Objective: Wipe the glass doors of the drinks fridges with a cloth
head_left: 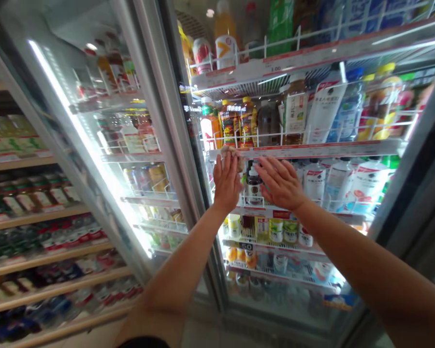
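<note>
My left hand (226, 186) holds a crumpled, light-coloured cloth (232, 153) under its fingertips, against the glass door (275, 309) of a drinks cooler. Part of the cloth is covered by the fingers. To its right, my right hand (281, 181) is raised with its fingers stretched out and nothing in them; whether it touches the glass I cannot tell. Behind the glass, a dark bottle (254, 186) shows between the two hands. Just above them runs a shelf edge with a price strip (311, 151), carrying bottles of orange drink (216, 126) and other drinks.
A metal door frame (166, 106) stands left of my hands, with another lit cooler section (141, 130) beyond it. Farther left are wooden shelves (39, 212) full of bottles. A dark frame edge (413, 159) slants along the right side.
</note>
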Demonstrator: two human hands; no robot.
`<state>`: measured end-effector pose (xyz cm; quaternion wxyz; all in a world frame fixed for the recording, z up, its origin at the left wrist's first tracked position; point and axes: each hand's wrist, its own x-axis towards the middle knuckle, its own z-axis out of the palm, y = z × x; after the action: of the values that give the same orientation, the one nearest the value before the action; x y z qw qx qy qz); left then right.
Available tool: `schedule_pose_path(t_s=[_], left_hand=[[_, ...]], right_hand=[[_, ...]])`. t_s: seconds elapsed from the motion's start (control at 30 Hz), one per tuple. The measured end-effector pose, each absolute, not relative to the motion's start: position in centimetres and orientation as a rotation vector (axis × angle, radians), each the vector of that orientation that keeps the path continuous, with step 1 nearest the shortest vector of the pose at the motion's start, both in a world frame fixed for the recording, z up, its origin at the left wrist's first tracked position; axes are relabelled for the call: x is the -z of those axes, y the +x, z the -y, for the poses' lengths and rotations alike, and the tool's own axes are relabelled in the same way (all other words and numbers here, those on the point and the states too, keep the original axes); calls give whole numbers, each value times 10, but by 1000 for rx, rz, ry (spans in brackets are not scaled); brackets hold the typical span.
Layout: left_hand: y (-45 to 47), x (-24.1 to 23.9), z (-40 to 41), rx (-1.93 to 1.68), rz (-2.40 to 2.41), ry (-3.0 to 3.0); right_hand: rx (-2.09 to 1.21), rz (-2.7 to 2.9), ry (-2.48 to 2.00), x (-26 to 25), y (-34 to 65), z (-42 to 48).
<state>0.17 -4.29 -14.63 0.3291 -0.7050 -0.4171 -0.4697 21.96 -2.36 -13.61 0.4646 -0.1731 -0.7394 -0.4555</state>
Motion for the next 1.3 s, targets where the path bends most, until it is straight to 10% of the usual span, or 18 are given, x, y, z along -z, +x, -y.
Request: schedule_pose_path(t_s=[0.3,0.67,0.83,1.07,1.3], left_hand=[[59,160,69,1997,850,-2233],[-32,160,23,1177,976,-1677],[-30,167,23,1161,1018,-1668],[-32,167,23,1280,972,-1770],[-32,168,23,1325,923,-1824]], right_hand=[[1058,2062,-353,132,214,20],[981,1944,-393,170,211,31],[1053,1930,-513,196,205,41],[995,1585,-682,94,189,27],[980,1839,-770,163,162,40]])
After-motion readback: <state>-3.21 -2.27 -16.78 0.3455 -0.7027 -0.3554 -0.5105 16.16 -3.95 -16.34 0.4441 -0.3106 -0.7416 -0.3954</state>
